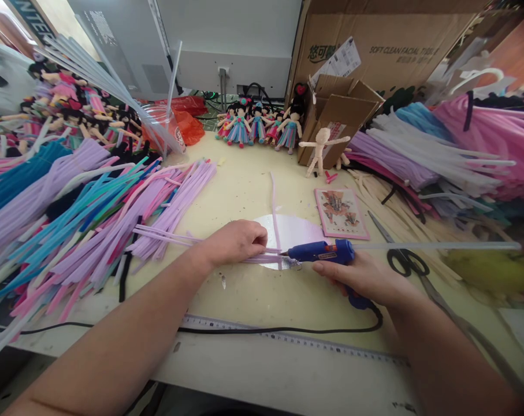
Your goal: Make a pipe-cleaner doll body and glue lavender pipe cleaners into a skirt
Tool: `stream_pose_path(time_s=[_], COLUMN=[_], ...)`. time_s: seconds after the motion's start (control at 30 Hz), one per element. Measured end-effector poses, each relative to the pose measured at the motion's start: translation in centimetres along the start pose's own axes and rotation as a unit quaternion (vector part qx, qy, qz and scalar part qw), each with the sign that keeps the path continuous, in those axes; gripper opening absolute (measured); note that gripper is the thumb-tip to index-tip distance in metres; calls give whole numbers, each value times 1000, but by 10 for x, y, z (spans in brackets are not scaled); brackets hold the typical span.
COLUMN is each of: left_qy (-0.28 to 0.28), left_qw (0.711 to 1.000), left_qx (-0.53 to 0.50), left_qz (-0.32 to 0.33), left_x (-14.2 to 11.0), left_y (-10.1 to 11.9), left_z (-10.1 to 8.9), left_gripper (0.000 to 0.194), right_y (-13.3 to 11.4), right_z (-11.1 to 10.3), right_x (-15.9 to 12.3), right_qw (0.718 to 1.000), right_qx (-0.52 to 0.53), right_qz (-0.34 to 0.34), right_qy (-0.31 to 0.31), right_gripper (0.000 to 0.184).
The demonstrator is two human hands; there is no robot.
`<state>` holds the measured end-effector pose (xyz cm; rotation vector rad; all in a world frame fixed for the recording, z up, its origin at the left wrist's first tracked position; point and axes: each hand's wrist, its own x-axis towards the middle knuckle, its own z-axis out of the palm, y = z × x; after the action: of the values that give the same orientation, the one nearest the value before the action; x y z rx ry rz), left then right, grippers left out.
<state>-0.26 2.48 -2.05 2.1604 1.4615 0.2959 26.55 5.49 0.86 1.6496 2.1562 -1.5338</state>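
My right hand (352,274) is wrapped round the handle of a blue hot glue gun (316,252), with a long clear glue stick (439,246) poking out of its back. The gun's nozzle touches or nearly touches the lilac pipe cleaners (268,257) that my left hand (240,240) pinches side by side. Their loose ends trail off to the left. Another lilac pipe cleaner (273,196) lies crosswise to them, running away from me. Beneath sits a shiny pale round sheet (303,228). Where exactly the pipe cleaners join is too small to tell.
Heaps of coloured pipe cleaners (84,214) lie at left, more bundles (417,138) at right. Scissors (407,260) and a picture card (342,212) are right of the gun. Finished dolls (255,124), a bare doll figure (321,147) and a cardboard box (344,110) stand behind. A black cord (262,330) crosses a ruler (313,342).
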Motion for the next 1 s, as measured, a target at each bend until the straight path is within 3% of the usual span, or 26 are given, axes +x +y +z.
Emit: stream_pose_path(time_s=[0.77, 1.0], left_qy=[-9, -12], left_qw=[1000, 1000], left_qx=[-1, 11], left_qz=[6, 15], left_x=[0, 0], left_y=[0, -1], left_z=[-1, 1], left_gripper=[14, 13], right_y=[-10, 0], right_z=[-2, -1], right_x=[-5, -1], right_qw=[1000, 999], right_qx=[7, 34], right_qz=[14, 7], right_qy=[-8, 12], right_gripper=[45, 42])
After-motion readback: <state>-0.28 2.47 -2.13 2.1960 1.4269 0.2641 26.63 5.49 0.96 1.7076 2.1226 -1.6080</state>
